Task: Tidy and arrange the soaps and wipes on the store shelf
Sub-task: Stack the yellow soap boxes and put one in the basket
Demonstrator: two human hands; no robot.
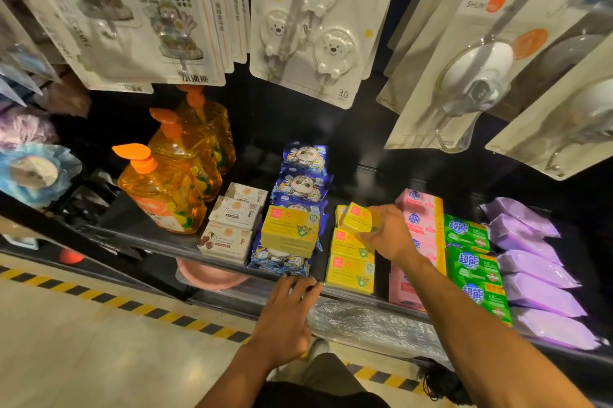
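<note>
Gripping yellow soap box (360,220): right hand (388,236); left hand (285,318) on shelf (159,242)

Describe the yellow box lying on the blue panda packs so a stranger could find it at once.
Find the orange pump bottles at the shelf's left. Right of them sit white boxes, then a row of blue panda packs. The yellow box lies on that row's front packs, the only yellow one resting on blue, not in the yellow row to its right.

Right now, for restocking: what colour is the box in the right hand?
The small soap box is yellow; head view.
</note>
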